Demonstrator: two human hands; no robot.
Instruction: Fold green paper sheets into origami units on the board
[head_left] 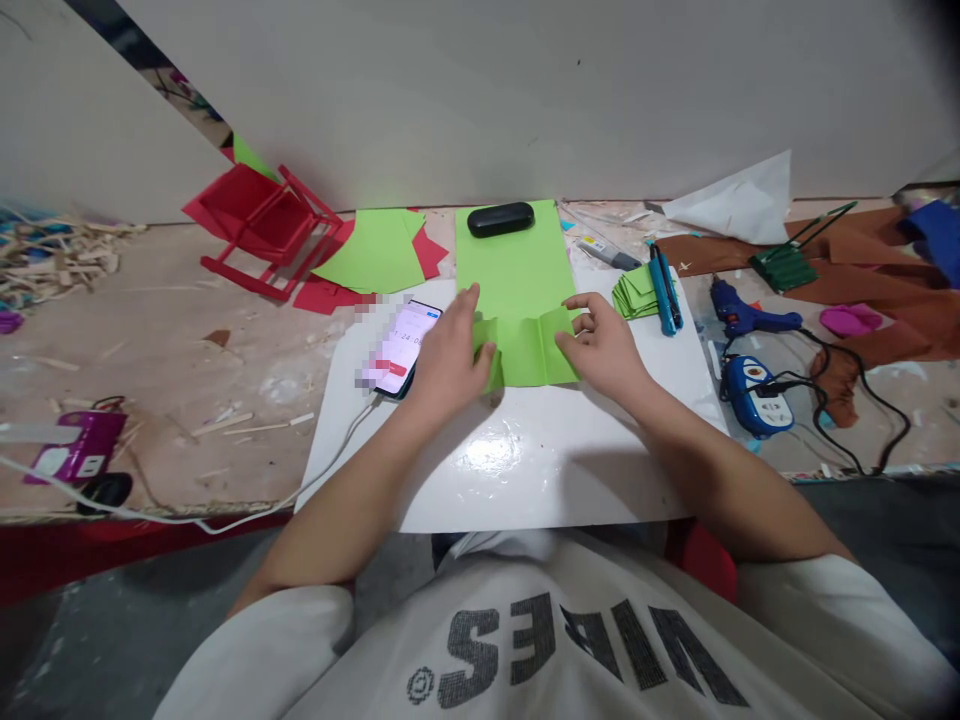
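Creased green paper (523,355) lies over the white board (487,480) on the desk (169,345), between the two hands. The left hand (453,350), fingers extended, and the right hand (602,345), fingers half-curled, flank its edges; whether either actually grips it, I can't tell.

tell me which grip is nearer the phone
Left. The left grip is close beside the phone, on its right; the right grip is farther off, at the far side of the folded green paper.
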